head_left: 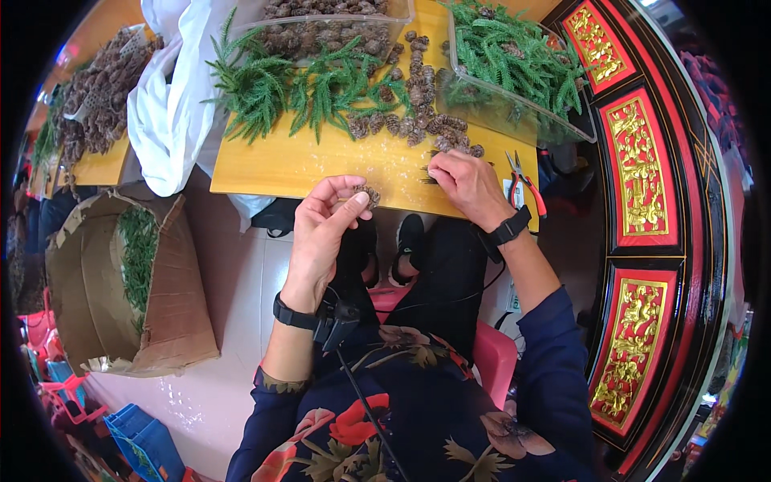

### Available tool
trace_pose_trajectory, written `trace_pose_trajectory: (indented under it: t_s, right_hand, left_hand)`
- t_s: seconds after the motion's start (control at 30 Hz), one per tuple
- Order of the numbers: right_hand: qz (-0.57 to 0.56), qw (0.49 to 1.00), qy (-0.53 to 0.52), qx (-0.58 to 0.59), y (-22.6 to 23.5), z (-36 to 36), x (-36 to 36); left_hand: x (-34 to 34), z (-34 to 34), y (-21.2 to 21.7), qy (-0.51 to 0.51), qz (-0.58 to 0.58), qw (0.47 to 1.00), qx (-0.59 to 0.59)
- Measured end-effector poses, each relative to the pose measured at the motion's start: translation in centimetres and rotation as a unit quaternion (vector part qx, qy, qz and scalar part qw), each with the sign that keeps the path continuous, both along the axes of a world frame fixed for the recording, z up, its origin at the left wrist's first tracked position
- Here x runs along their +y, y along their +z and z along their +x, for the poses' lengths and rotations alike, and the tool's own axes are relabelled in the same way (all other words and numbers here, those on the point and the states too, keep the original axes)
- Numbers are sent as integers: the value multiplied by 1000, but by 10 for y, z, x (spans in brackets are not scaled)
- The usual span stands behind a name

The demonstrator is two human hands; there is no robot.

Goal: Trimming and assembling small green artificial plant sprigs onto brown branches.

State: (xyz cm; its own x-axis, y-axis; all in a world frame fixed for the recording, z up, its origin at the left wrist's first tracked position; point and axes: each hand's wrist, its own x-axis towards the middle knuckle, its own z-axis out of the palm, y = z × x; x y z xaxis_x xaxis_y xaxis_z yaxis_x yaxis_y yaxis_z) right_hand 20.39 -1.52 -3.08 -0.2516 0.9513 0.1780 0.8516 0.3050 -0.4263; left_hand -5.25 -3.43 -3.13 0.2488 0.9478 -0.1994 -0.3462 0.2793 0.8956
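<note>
The left fingers (345, 214) pinched a brown pine cone (372, 194) at the near edge of the yellow tabletop (273, 170), thumb uppermost and covering part of it, the left hand (315, 237) raised on an upright forearm. The right hand (472, 189) angled inward over the wood, fingers curled together; whether they gripped anything could not be told, and the dark slivers (429, 178) beside them were hard to make out. Beyond, the cone-filled clear tub (393, 24) was cut off above
</note>
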Motion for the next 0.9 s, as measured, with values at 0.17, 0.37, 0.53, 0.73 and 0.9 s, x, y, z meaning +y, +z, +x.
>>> trace_pose_trajectory:
  t_s: [0.17,0.37,0.53,0.73,0.9]
  right_hand:
    - [66,995,6,78,4,-11,1]
    - [-53,869,-47,490,48,-46,-13]
    - [-109,817,-5,566,50,-52,-24]
    - [-125,798,-18,589,40,-57,-34]
    - [-134,804,7,580,35,-62,-36]
  left_hand:
    - [-1,0,-5,-5,-7,1000,-16]
    - [-6,-4,-1,-24,-34,997,-63]
    - [-16,13,11,-101,-34,994,-35]
    - [-25,21,14,-144,-6,989,16]
    - [-27,26,11,-144,7,988,52]
